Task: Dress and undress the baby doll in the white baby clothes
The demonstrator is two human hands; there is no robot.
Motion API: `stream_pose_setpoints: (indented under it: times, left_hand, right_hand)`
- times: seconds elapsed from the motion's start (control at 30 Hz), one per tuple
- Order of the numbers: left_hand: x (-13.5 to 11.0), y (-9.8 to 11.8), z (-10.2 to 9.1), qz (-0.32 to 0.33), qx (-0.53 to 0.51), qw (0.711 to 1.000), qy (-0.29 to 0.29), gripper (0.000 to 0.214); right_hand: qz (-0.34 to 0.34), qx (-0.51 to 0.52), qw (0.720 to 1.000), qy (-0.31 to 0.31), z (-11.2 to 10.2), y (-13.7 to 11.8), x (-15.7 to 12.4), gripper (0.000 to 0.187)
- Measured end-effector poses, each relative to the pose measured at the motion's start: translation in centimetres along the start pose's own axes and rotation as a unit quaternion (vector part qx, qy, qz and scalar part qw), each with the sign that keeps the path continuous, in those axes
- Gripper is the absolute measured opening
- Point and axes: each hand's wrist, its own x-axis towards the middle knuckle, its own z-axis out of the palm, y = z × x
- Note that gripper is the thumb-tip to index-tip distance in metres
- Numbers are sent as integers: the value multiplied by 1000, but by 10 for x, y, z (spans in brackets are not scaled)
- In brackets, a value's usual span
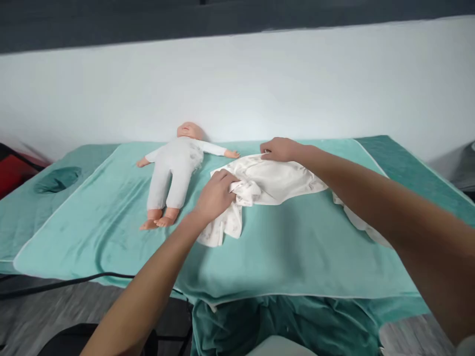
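A white patterned baby garment (278,180) lies spread and partly bunched on the green-covered table. My left hand (218,195) is closed on its bunched near-left part. At the garment's far edge, my right hand (280,149) is closed with the fabric between its fingers. To the left lies a baby doll (174,165) on its back, its white cloth body showing and its arms spread. The doll's one hand rests close to the garment's far left edge. Another white patterned cloth (361,225) lies at the right, partly hidden under my right forearm.
A light green cloth (111,212) covers the table, with a face hole (57,179) in the padded surface at the left. A white wall (237,89) stands behind. A black cable (74,281) runs along the near left edge. Something red (15,170) is at the far left.
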Motion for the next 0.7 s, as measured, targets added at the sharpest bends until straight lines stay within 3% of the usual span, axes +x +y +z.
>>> stream_pose_setpoints:
  times: [0.17,0.23,0.33,0.43,0.5,0.6,0.7]
  left_hand:
    - [17,59,1,67,23,995,73,31]
    - [19,70,1,62,31,994,83,28]
    - [15,77,-3,10,54,990,133,23]
    - [10,81,-11,-66,66,977,193,32]
    - [9,84,-16,-114,60,969,212,42]
    - [12,92,-22,-160,41,962,216,50]
    - [11,106,-24,-171,-42,960,218,47]
  right_hand:
    - [-139,115,981,68,-47,-59,-65,21]
    - [-145,132,977,83,-62,-74,-91,19]
    - [-94,131,984,77,-74,-75,-122,23]
    - [-22,123,991,43,-68,-63,-144,49]
    - [27,123,992,16,-56,-55,-153,57]
    - [73,153,985,-12,-32,-56,-160,51]
    - [62,226,972,-3,-8,-68,-158,41]
